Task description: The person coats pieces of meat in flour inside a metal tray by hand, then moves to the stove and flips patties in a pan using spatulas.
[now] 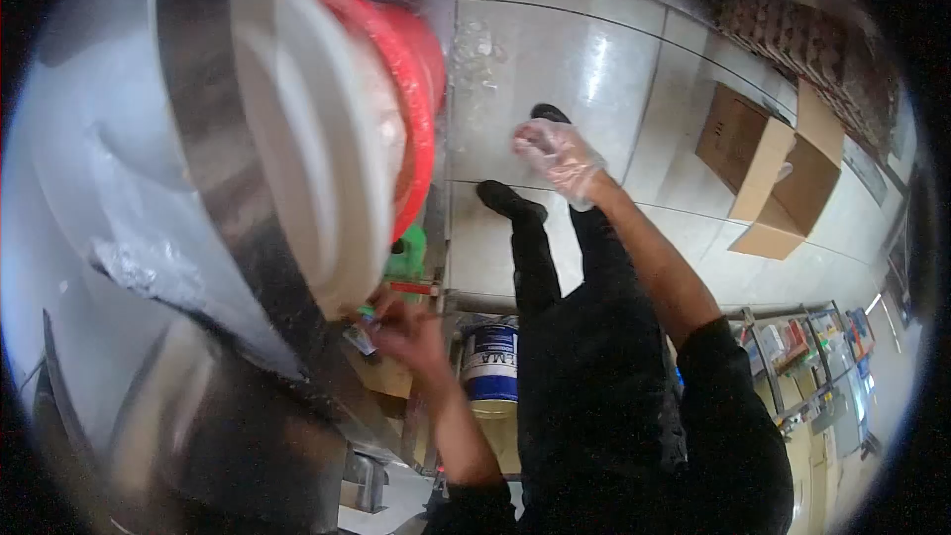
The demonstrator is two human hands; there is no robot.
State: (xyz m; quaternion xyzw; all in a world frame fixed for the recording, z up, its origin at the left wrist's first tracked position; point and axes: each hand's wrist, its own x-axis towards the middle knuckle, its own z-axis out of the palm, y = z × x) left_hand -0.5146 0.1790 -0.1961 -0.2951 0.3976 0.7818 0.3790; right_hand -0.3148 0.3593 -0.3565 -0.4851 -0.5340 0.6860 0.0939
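Observation:
My left hand point(408, 332) is bare and reaches under the lower rim of a large cream tub point(312, 149). Its fingers are closed around a small object with a green end point(367, 312), blurred and too small to name. My right hand point(563, 157) wears a clear plastic glove and is held out over the tiled floor, above my dark shoes. Its fingers are curled in, and what they hold, if anything, is hidden. Beside the cream tub is a red plastic basin point(421, 109), with a green item point(408, 256) below it.
A metal counter edge point(213, 119) runs down the left side. A blue and white can point(490, 367) stands beside my legs. On the right, an open cardboard box point(783, 178) lies on the floor point(584, 50), near stacked egg trays point(783, 35). Stocked shelves point(807, 357) stand lower right.

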